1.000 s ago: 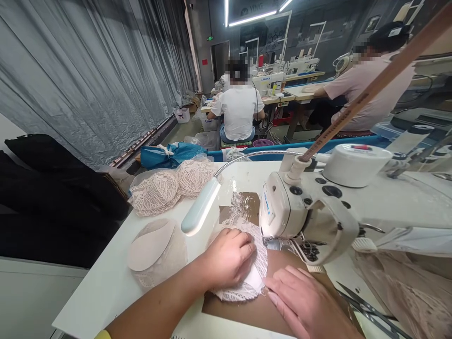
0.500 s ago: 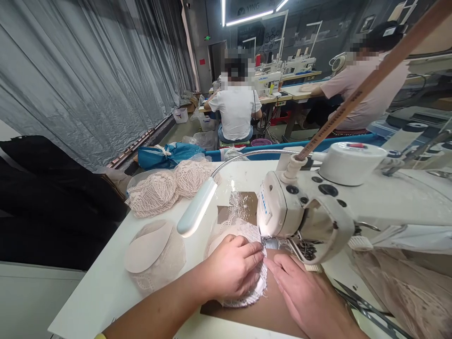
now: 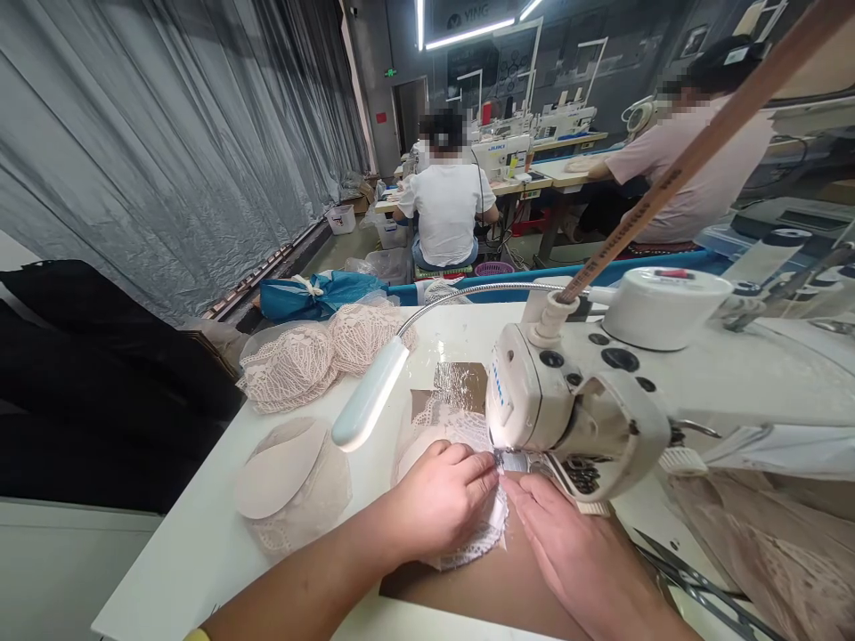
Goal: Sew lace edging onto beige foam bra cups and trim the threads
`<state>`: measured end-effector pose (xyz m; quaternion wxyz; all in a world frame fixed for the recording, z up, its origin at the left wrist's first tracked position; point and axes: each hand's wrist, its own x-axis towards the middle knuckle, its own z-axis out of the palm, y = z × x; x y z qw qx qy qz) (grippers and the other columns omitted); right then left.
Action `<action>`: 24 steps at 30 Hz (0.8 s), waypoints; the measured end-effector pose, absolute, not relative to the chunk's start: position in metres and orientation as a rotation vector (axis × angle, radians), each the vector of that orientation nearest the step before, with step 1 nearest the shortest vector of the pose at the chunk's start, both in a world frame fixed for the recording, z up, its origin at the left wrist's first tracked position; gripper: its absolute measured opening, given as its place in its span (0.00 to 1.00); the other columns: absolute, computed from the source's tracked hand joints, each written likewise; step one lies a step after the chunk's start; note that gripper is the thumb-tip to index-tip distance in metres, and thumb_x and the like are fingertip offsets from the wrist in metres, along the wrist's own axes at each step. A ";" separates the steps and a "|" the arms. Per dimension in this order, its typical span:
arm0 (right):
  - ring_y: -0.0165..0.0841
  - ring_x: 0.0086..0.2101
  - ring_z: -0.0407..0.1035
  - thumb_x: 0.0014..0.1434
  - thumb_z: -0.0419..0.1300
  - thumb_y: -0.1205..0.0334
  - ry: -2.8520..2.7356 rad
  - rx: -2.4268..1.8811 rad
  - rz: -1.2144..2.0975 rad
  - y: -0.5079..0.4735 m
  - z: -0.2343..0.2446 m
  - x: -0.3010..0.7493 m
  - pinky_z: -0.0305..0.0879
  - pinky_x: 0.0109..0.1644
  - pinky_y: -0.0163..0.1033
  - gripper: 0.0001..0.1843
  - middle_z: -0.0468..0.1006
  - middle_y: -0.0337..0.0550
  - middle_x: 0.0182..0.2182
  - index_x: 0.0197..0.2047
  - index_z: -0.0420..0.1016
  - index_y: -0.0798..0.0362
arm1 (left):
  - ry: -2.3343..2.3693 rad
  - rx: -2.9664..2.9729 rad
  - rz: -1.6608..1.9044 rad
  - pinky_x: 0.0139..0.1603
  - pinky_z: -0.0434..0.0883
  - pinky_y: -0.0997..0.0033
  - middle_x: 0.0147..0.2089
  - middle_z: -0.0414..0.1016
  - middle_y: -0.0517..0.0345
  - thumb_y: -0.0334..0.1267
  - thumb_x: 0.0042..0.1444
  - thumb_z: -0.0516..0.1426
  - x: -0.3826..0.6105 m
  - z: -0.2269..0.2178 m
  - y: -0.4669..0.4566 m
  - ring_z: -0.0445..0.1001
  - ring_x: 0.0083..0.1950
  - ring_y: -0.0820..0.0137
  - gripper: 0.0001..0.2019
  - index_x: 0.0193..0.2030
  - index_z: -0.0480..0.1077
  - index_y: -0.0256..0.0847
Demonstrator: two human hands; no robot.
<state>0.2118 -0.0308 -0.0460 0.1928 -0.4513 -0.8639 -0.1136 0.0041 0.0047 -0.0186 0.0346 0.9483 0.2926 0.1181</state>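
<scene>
A pale lace bra cup (image 3: 491, 525) lies under the head of a white JUKI sewing machine (image 3: 514, 383), its frayed white edge along the needle area. Over the cup, my left hand (image 3: 444, 499) is closed, fingers bent and pressing the lace, tips close to the needle. From the other side my right hand (image 3: 567, 547) pinches the cup's edge with its fingertips; its fingers are long and held together. Both sets of fingertips nearly meet in front of the needle. The needle itself and the cup's underside are hidden by the hands and machine.
Lace cups (image 3: 290, 361) are stacked at the back left, and a beige cup piece (image 3: 284, 467) lies nearer. Scissors (image 3: 695, 579) rest at right beside beige lace fabric (image 3: 761, 534). A lamp (image 3: 370, 392) overhangs the table (image 3: 200, 534). Two people sit at machines beyond.
The lace cup has shifted and turned slightly under the machine, with less of its near edge showing. My right fingertips have moved up slightly; my left hand stays on the lace.
</scene>
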 end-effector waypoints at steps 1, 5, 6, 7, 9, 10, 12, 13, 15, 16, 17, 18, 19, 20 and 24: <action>0.39 0.33 0.78 0.57 0.46 0.75 -2.421 -1.269 -0.319 -0.031 -0.046 0.212 0.76 0.34 0.41 0.24 0.83 0.51 0.36 0.49 0.79 0.56 | 0.896 2.912 0.369 0.47 0.65 0.61 0.59 0.70 0.48 0.34 0.64 0.50 0.004 -0.019 0.005 0.69 0.49 0.60 0.17 0.57 0.67 0.34; 0.40 0.34 0.79 0.57 0.46 0.75 -2.419 -1.266 -0.270 -0.032 -0.047 0.213 0.77 0.34 0.41 0.24 0.83 0.51 0.37 0.50 0.79 0.55 | 0.878 2.886 0.403 0.48 0.65 0.61 0.58 0.71 0.48 0.35 0.64 0.51 0.002 -0.021 0.008 0.69 0.50 0.60 0.16 0.56 0.67 0.35; 0.40 0.33 0.78 0.57 0.46 0.75 -2.420 -1.258 -0.251 -0.032 -0.046 0.214 0.76 0.34 0.41 0.24 0.83 0.51 0.36 0.50 0.78 0.55 | 0.869 2.878 0.416 0.49 0.65 0.61 0.58 0.72 0.48 0.35 0.64 0.51 0.001 -0.022 0.008 0.69 0.50 0.60 0.16 0.56 0.67 0.35; 0.39 0.33 0.78 0.58 0.46 0.74 -2.420 -1.248 -0.233 -0.032 -0.046 0.215 0.76 0.34 0.41 0.24 0.83 0.50 0.35 0.50 0.79 0.56 | 0.861 2.871 0.429 0.49 0.65 0.61 0.58 0.72 0.49 0.35 0.64 0.51 0.001 -0.022 0.009 0.69 0.51 0.61 0.15 0.55 0.68 0.35; 0.39 0.34 0.78 0.59 0.46 0.74 -2.420 -1.231 -0.210 -0.032 -0.046 0.216 0.76 0.35 0.40 0.23 0.83 0.50 0.36 0.50 0.78 0.56 | 0.857 2.860 0.449 0.50 0.66 0.61 0.57 0.73 0.50 0.35 0.64 0.51 0.001 -0.023 0.010 0.69 0.51 0.61 0.14 0.54 0.68 0.35; 0.38 0.35 0.78 0.59 0.46 0.73 -2.420 -1.223 -0.206 -0.032 -0.045 0.217 0.76 0.36 0.40 0.23 0.83 0.51 0.38 0.50 0.78 0.56 | 0.863 2.856 0.455 0.50 0.66 0.62 0.56 0.73 0.50 0.35 0.64 0.51 0.002 -0.023 0.011 0.69 0.50 0.62 0.14 0.54 0.69 0.35; 0.38 0.37 0.78 0.60 0.46 0.73 -2.425 -1.214 -0.205 -0.031 -0.045 0.217 0.76 0.38 0.39 0.23 0.83 0.51 0.41 0.50 0.78 0.55 | 0.880 2.854 0.462 0.49 0.66 0.62 0.55 0.74 0.50 0.35 0.65 0.51 0.002 -0.023 0.014 0.70 0.50 0.62 0.14 0.53 0.69 0.35; 0.37 0.37 0.78 0.60 0.46 0.72 -2.425 -1.216 -0.204 -0.031 -0.046 0.217 0.75 0.38 0.38 0.23 0.82 0.51 0.42 0.50 0.78 0.55 | 0.886 2.858 0.466 0.49 0.66 0.62 0.55 0.75 0.50 0.35 0.64 0.51 0.003 -0.023 0.015 0.70 0.49 0.62 0.14 0.53 0.69 0.35; 0.37 0.37 0.77 0.61 0.46 0.72 -2.412 -1.233 -0.197 -0.030 -0.049 0.217 0.74 0.37 0.38 0.23 0.82 0.50 0.43 0.51 0.77 0.52 | 0.896 2.869 0.481 0.48 0.67 0.62 0.53 0.75 0.50 0.34 0.64 0.51 0.003 -0.022 0.018 0.70 0.49 0.62 0.14 0.53 0.69 0.34; 0.37 0.37 0.77 0.62 0.46 0.71 -2.397 -1.248 -0.195 -0.030 -0.052 0.217 0.74 0.37 0.39 0.23 0.81 0.49 0.44 0.52 0.76 0.51 | 0.902 2.875 0.489 0.48 0.66 0.62 0.52 0.76 0.49 0.34 0.64 0.51 0.002 -0.022 0.019 0.70 0.49 0.62 0.14 0.53 0.69 0.34; 0.37 0.37 0.77 0.62 0.45 0.71 -2.380 -1.265 -0.196 -0.030 -0.056 0.217 0.73 0.38 0.40 0.23 0.81 0.48 0.44 0.53 0.76 0.49 | 0.910 2.880 0.497 0.47 0.66 0.62 0.51 0.76 0.49 0.34 0.64 0.51 0.002 -0.021 0.019 0.70 0.49 0.61 0.14 0.53 0.70 0.34; 0.38 0.37 0.76 0.62 0.45 0.71 -2.364 -1.284 -0.202 -0.030 -0.060 0.217 0.73 0.39 0.42 0.24 0.81 0.47 0.44 0.54 0.75 0.47 | 0.923 2.882 0.504 0.47 0.66 0.62 0.50 0.76 0.48 0.34 0.64 0.51 0.002 -0.021 0.020 0.70 0.49 0.61 0.14 0.53 0.70 0.34; 0.38 0.38 0.76 0.62 0.45 0.71 -2.353 -1.308 -0.213 -0.030 -0.064 0.217 0.72 0.41 0.44 0.25 0.81 0.47 0.44 0.55 0.74 0.47 | 0.936 2.882 0.513 0.47 0.66 0.62 0.50 0.77 0.48 0.34 0.64 0.50 0.001 -0.021 0.020 0.70 0.49 0.61 0.13 0.52 0.70 0.35; 0.39 0.38 0.76 0.62 0.45 0.72 -2.348 -1.332 -0.229 -0.030 -0.068 0.218 0.71 0.42 0.45 0.25 0.80 0.48 0.44 0.56 0.73 0.47 | 0.949 2.880 0.519 0.47 0.66 0.62 0.49 0.77 0.48 0.34 0.64 0.50 0.001 -0.021 0.020 0.70 0.49 0.61 0.13 0.52 0.70 0.35; 0.41 0.41 0.75 0.61 0.46 0.72 -2.331 -1.394 -0.314 -0.032 -0.081 0.220 0.70 0.45 0.46 0.25 0.80 0.53 0.45 0.57 0.73 0.49 | 0.981 2.881 0.529 0.48 0.66 0.60 0.50 0.76 0.48 0.35 0.65 0.49 0.000 -0.020 0.019 0.69 0.50 0.60 0.13 0.52 0.70 0.36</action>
